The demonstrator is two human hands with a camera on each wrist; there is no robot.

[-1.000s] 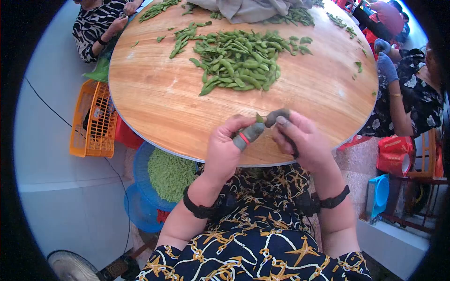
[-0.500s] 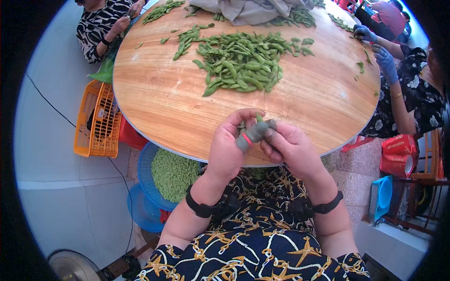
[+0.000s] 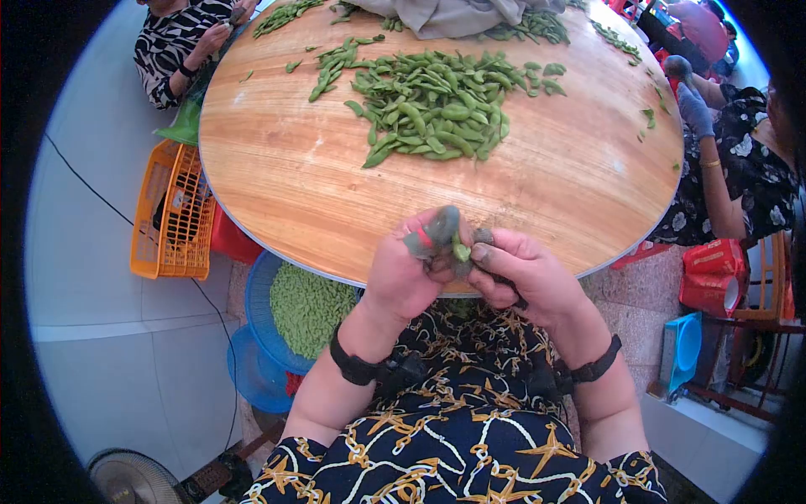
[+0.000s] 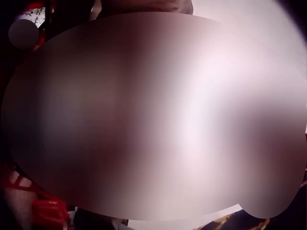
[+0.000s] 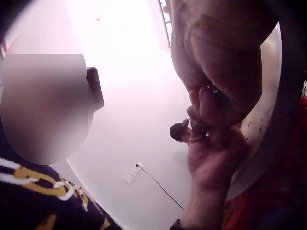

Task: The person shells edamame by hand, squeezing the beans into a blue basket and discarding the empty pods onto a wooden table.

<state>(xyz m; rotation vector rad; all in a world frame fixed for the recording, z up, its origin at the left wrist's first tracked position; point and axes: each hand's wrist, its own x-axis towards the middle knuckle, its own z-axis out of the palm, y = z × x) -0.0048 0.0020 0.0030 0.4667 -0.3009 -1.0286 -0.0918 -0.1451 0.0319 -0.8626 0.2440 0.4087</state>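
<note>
Over the near edge of the round wooden table [image 3: 277,202], both hands meet in the head view. The left hand [image 3: 403,267], its thumb covered in grey with a red band, pinches a green pod [image 3: 461,249]. Touching the pod's other side is the right hand [image 3: 533,273], fingers curled and dark coverings on some fingertips. A heap of green pods [image 3: 437,105] lies beyond them on the table. In the right wrist view the right hand [image 5: 220,57] meets the left hand [image 5: 216,160]; the pod is not discernible there. The left wrist view is mostly blurred.
Below the table's left edge stands a blue basket [image 3: 257,307] of shelled beans [image 3: 309,309], beside an orange crate [image 3: 157,267]. Grey cloth [image 3: 445,18] lies at the far side. One person sits at the left, and another, gloved, at the right [image 3: 739,160].
The left thumb has lifted and swung upward, uncovering the green pod between the hands. The hands were slightly apart a second ago and now touch. The gloved person's hands have drawn back from the table.
</note>
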